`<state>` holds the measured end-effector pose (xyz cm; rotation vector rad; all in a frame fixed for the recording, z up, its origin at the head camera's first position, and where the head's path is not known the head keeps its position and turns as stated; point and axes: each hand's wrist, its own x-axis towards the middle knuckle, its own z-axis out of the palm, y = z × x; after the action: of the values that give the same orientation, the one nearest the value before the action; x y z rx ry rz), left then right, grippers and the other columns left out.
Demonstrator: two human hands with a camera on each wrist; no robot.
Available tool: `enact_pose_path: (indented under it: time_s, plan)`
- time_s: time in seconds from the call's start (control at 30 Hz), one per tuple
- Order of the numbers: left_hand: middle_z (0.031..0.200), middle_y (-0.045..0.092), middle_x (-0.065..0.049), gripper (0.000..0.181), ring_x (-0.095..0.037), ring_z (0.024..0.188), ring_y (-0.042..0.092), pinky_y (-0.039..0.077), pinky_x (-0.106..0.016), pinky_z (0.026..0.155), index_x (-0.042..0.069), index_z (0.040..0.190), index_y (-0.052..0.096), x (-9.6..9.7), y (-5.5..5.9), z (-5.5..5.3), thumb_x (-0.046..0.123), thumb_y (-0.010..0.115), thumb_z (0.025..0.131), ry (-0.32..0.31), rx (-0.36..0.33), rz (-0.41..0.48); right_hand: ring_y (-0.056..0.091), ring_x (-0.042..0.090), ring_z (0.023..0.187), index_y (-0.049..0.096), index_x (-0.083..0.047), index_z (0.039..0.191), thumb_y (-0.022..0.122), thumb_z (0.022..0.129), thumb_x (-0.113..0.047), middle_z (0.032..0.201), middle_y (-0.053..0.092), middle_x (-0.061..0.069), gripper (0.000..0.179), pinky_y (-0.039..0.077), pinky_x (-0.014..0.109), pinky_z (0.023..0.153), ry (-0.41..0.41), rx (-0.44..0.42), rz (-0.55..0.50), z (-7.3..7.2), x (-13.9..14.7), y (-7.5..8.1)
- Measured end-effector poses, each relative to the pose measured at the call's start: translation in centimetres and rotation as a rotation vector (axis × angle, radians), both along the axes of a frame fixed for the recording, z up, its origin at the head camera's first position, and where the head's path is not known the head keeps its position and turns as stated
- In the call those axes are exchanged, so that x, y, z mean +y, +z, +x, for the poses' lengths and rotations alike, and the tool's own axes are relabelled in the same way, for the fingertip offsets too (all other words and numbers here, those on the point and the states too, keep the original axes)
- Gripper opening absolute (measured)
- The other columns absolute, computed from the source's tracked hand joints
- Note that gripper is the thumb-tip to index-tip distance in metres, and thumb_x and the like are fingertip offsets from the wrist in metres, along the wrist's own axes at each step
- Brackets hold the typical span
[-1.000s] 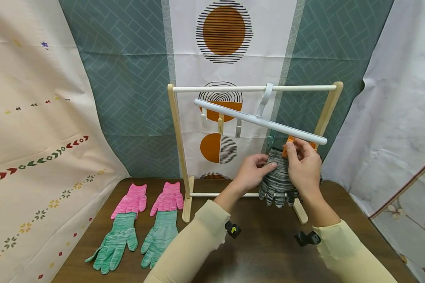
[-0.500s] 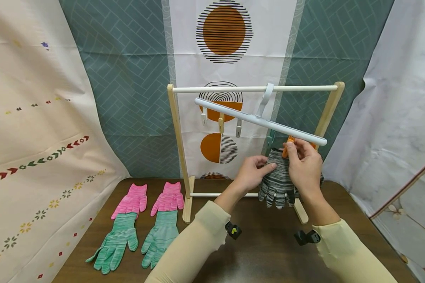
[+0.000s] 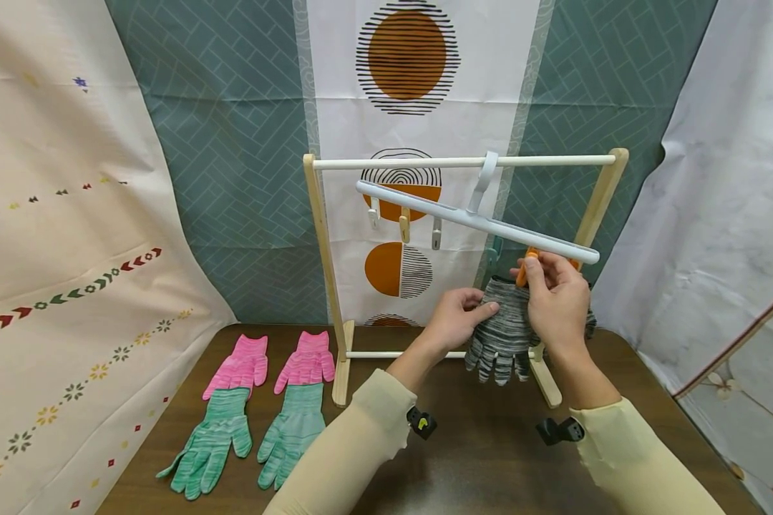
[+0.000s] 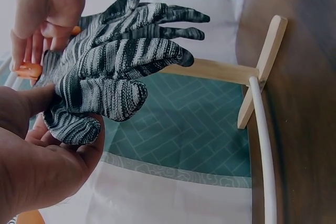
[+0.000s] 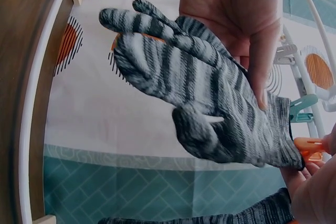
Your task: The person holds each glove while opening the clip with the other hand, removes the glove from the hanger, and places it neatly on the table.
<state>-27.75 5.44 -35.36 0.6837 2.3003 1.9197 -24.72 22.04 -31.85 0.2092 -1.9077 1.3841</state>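
Observation:
A black-and-grey striped knit glove (image 3: 502, 329) hangs fingers down below the low right end of a white hanger (image 3: 451, 213). My left hand (image 3: 454, 315) pinches its side between thumb and fingers. My right hand (image 3: 559, 304) pinches an orange clip (image 3: 525, 268) under the hanger. In the right wrist view, the orange clip (image 5: 308, 144) is at the glove's cuff (image 5: 286, 135); whether it bites the cloth I cannot tell. A second striped glove (image 3: 590, 322) hangs behind my right hand, mostly hidden; another orange clip (image 3: 575, 264) shows above it.
The tilted hanger hooks over a rack's white top rail (image 3: 399, 163). White, yellow, grey and teal clips (image 3: 494, 252) hang along it. Two pink gloves (image 3: 305, 361) and two green gloves (image 3: 209, 443) lie on the brown table (image 3: 489, 465) at left.
The striped glove has shifted slightly down and left with my left hand, its cuff now lower. My right hand, the orange clip and the hanger have moved slightly right.

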Motion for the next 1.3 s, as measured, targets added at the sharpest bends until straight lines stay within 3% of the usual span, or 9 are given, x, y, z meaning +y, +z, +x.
enact_pose_path:
  time_s: [0.43, 0.77, 1.3]
  plan:
    - [0.097, 0.077, -0.001, 0.02, -0.011, 0.082, 0.063, 0.05, -0.026, 0.074, 0.005, 0.111, 0.075, -1.7, -1.2, 0.3, 0.022, 0.071, 0.105, -0.004, -0.011, 0.009, 0.072, 0.002, 0.093, 0.068, -0.001, 0.134, 0.062, 0.11, -0.022, 0.114, 0.077, 0.017, 0.033, 0.054, 0.015, 0.085, -0.015, 0.001, 0.01, -0.1, 0.5, -0.2]
    - [0.1, 0.078, -0.003, 0.018, -0.012, 0.089, 0.065, 0.05, -0.029, 0.082, 0.004, 0.111, 0.075, -3.7, -1.7, 1.2, 0.021, 0.071, 0.104, 0.046, 0.001, -0.022, 0.07, -0.003, 0.091, 0.068, 0.001, 0.134, 0.064, 0.109, -0.023, 0.109, 0.077, 0.019, 0.035, 0.053, 0.013, 0.085, -0.029, -0.004, 0.038, -0.4, 0.7, -0.3]
    - [0.098, 0.077, -0.005, 0.019, -0.012, 0.089, 0.064, 0.05, -0.031, 0.082, 0.002, 0.112, 0.072, -7.2, -3.0, 2.0, 0.02, 0.072, 0.104, 0.095, 0.017, -0.031, 0.069, -0.002, 0.097, 0.065, 0.0, 0.14, 0.063, 0.109, -0.023, 0.115, 0.075, 0.018, 0.039, 0.053, 0.014, 0.089, 0.002, 0.012, 0.057, -1.1, 1.1, -0.4]
